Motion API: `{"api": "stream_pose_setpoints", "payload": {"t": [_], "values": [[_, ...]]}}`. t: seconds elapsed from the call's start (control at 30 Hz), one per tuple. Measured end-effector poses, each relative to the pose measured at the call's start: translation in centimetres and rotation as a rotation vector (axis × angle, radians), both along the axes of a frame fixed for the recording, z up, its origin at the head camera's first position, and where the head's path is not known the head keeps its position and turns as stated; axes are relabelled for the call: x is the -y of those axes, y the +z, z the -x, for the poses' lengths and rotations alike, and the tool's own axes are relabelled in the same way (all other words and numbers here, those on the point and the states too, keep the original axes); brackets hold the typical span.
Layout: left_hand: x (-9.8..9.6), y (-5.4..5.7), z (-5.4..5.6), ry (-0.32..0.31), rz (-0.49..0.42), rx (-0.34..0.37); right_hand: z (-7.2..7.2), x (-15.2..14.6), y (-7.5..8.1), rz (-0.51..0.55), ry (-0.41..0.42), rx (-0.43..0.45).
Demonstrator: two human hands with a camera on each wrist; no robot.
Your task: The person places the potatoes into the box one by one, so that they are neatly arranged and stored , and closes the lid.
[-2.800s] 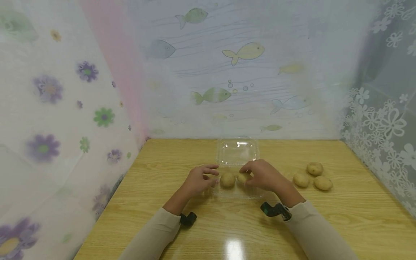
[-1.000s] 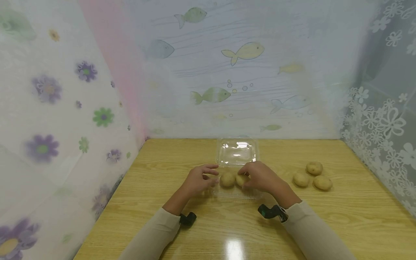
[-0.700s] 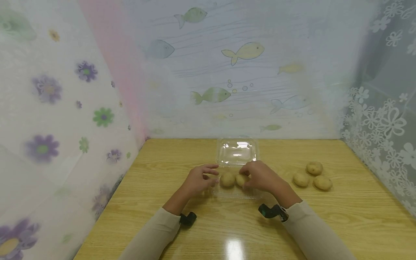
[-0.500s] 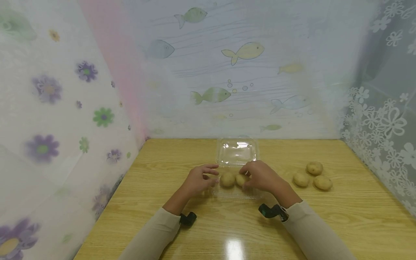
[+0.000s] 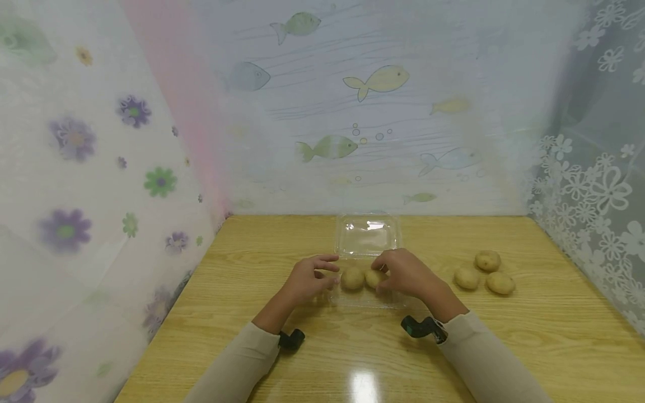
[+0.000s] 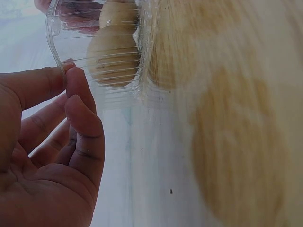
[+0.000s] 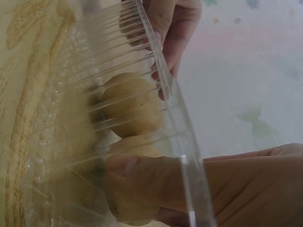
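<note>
A clear plastic clamshell container sits on the table, its lid folded back toward the wall. Two potatoes lie side by side in its base. My left hand pinches the container's left rim between thumb and fingertip, which the left wrist view shows closely. The left potato stands just beyond those fingers. My right hand reaches over the right wall and grips the right potato, with thumb and fingers around it. In the right wrist view the thumb shows through the ribbed clear wall.
Three more potatoes lie grouped on the wooden table, right of my right hand. Behind the table rises a fish-patterned curtain. Flowered sheets stand at the left and right sides.
Since the earliest frame, my right hand has shifted slightly left with its potato, now against the left potato. Over the last second almost nothing moves; the left hand keeps its place.
</note>
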State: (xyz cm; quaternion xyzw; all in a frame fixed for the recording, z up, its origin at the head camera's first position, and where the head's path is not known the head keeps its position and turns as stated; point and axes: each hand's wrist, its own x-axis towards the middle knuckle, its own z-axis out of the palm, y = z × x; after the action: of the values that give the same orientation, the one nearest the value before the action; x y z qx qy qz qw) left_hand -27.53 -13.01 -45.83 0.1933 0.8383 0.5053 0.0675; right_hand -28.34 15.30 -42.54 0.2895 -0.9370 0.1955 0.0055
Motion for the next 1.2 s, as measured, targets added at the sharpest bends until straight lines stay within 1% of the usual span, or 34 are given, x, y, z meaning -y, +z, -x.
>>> {"api": "stream_pose_setpoints", "payload": {"t": [0.17, 0.4, 0.73, 1.2], "values": [[-0.01, -0.02, 0.05, -0.001, -0.004, -0.002, -0.08, 0.0, 0.1, 0.005, -0.009, 0.011], [-0.09, -0.02, -0.03, 0.008, 0.01, 0.004, -0.04, -0.07, 0.12, -0.008, 0.007, -0.017], [-0.13, -0.05, 0.06, 0.0, 0.0, -0.008, -0.04, -0.21, 0.22, 0.003, 0.007, -0.005], [-0.11, 0.2, -0.18, -0.005, -0.011, 0.005, -0.18, -0.32, 0.59, 0.024, 0.0, 0.0]]}}
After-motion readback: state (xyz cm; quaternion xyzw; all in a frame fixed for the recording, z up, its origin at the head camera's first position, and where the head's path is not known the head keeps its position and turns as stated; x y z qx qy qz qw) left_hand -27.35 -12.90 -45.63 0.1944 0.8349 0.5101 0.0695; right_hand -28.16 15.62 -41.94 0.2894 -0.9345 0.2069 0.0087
